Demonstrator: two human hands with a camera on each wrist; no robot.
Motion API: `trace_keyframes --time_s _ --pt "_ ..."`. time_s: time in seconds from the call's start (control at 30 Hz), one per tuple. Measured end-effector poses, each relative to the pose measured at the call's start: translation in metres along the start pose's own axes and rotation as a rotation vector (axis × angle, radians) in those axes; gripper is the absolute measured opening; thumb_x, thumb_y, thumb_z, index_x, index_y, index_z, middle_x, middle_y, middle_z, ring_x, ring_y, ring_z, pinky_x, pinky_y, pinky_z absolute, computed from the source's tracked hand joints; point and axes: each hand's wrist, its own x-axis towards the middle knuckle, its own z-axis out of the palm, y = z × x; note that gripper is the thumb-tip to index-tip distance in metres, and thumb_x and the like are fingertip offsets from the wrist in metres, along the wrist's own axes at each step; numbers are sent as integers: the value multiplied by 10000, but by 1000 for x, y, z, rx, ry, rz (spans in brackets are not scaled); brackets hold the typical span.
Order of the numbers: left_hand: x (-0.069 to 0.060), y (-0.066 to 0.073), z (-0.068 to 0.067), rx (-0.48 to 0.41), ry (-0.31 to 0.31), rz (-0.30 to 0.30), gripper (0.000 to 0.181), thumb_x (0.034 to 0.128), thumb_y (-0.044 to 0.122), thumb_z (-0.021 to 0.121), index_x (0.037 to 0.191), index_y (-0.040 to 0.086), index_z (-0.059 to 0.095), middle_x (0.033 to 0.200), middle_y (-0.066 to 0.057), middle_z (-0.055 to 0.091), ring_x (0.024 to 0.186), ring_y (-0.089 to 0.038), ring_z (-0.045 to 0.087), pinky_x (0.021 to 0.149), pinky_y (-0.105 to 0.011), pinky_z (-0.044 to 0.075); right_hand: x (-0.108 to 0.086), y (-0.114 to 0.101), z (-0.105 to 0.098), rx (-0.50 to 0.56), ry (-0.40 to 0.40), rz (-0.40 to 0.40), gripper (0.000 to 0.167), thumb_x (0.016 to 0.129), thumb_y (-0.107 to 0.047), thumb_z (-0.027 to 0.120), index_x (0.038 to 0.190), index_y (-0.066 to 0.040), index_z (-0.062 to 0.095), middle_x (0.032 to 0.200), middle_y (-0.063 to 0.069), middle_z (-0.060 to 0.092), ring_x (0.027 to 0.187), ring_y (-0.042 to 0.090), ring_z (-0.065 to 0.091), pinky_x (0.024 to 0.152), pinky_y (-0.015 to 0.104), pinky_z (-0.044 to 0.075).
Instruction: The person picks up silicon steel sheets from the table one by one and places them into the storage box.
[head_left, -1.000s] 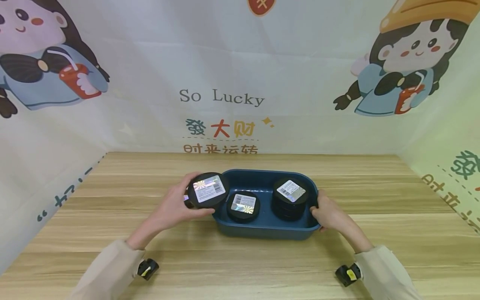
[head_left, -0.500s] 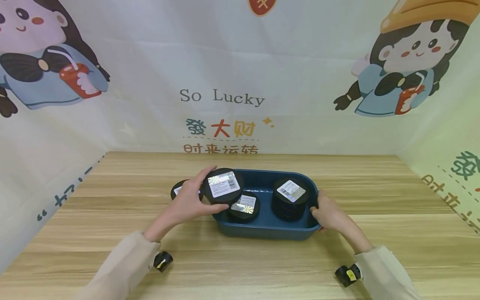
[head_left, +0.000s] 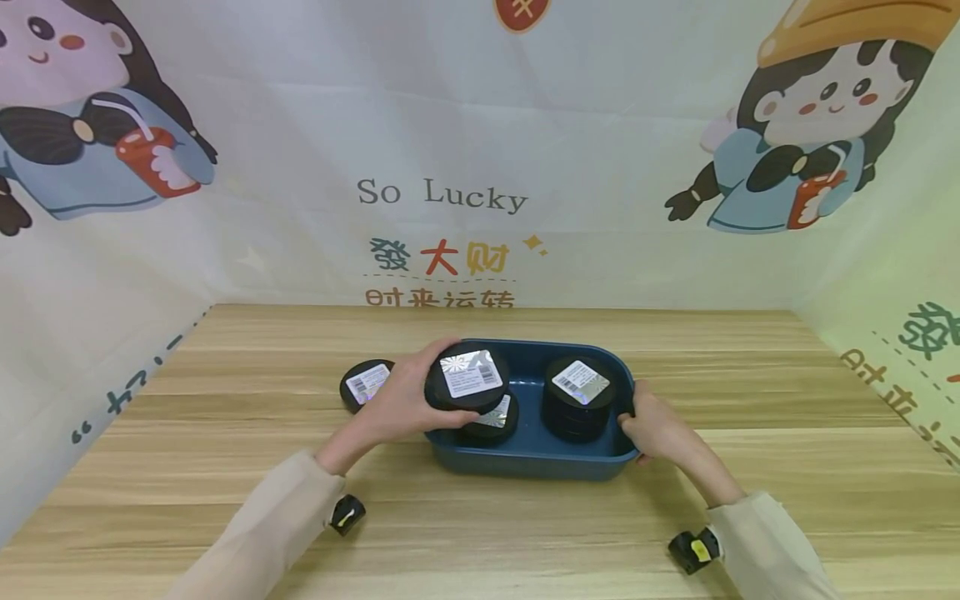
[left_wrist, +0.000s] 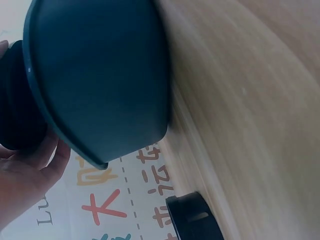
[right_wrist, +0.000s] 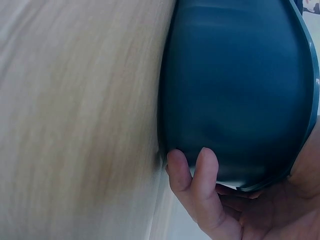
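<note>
My left hand (head_left: 397, 396) grips a round black jar (head_left: 467, 377) with a white-and-silver label, fingers behind it and thumb in front. The jar hangs over the left end of a dark blue plastic basin (head_left: 525, 467), partly covering another labelled black jar (head_left: 495, 427) inside. In the left wrist view the held jar (left_wrist: 17, 100) overlaps the basin's rim. At the other end, my right hand (head_left: 660, 423) holds the basin's right rim; the right wrist view shows its fingertips (right_wrist: 205, 172) against the outer wall. Several black jars stand stacked (head_left: 579, 408) in the basin's right half.
One more black jar (head_left: 363, 385) sits on the wooden table (head_left: 480, 533) left of the basin, partly behind my left hand. A printed cloth (head_left: 600, 167) rises at the back and both sides of the table. A small black device hangs at each sleeve.
My left hand has carried the held jar rightward, from the basin's left edge to above its left end. The jar on the table now shows more. The right hand stays put.
</note>
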Motion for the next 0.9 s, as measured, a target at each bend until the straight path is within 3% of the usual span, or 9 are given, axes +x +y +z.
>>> trace_keyframes --time_s 0.57,0.9 --pt "10 0 12 62 -129 -80 920 606 387 784 1327 36 335 1240 -171 474 1069 -272 491 888 -431 398 0 -1 0 -8 -8 5 336 805 33 390 1086 178 276 842 379 485 423 226 558 392 295 464" --pt "14 -1 20 148 -177 -34 916 599 396 791 1293 -28 369 1228 -178 490 1077 -281 500 903 -405 396 -1 -1 0 -7 -12 13 356 801 32 388 1098 185 265 849 389 479 425 226 560 397 296 467"
